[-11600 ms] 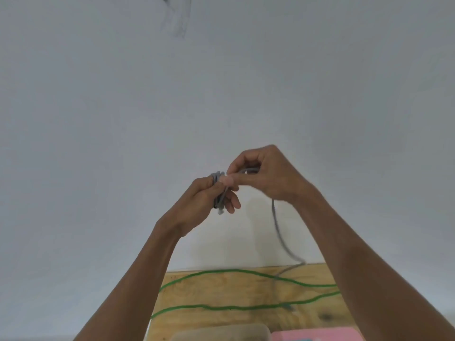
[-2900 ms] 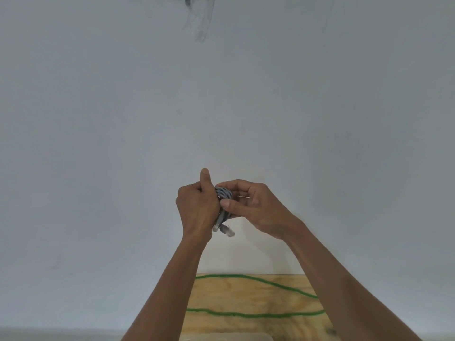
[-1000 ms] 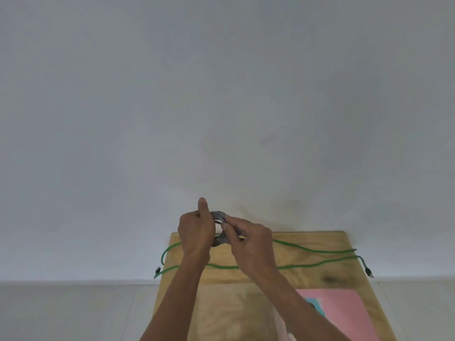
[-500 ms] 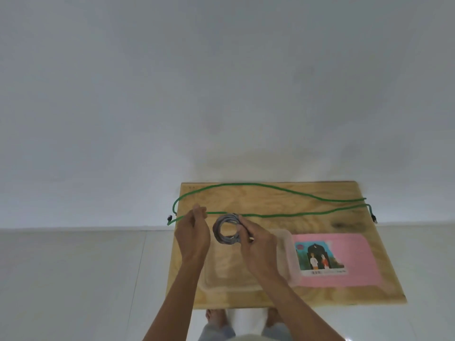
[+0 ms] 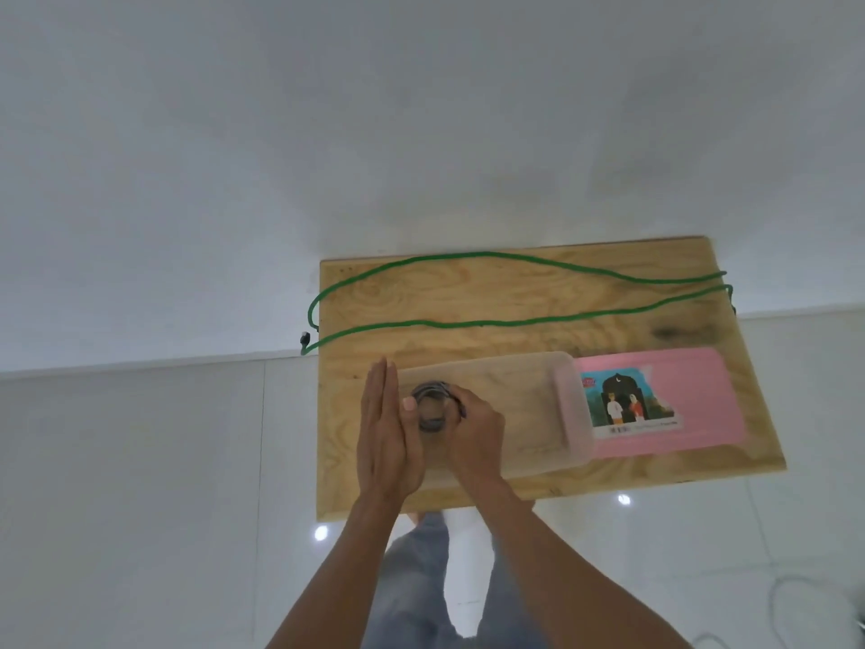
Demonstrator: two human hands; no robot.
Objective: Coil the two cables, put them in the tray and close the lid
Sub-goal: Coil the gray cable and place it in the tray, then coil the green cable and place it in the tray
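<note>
A small grey coiled cable (image 5: pixel 433 407) sits low inside the left end of the clear plastic tray (image 5: pixel 515 391) on the wooden board. My right hand (image 5: pixel 472 428) grips the coil's right side with curled fingers. My left hand (image 5: pixel 386 433) stands on edge just left of the coil, fingers straight, its thumb tip touching the coil. The green cable (image 5: pixel 468 323) lies uncoiled in a long loop across the far half of the board. The pink lid (image 5: pixel 678 400) with a picture label lies flat to the right of the tray, partly under the tray's right end.
The wooden board (image 5: pixel 468 292) stands against a white wall, with white tiled floor around it. The green cable's plugs hang off the board's left (image 5: pixel 304 340) and right edges. My legs show below the board's near edge.
The view tilted down from the wall to the board. Both hands lowered the grey coil into the tray's left end, and my left hand's fingers straightened.
</note>
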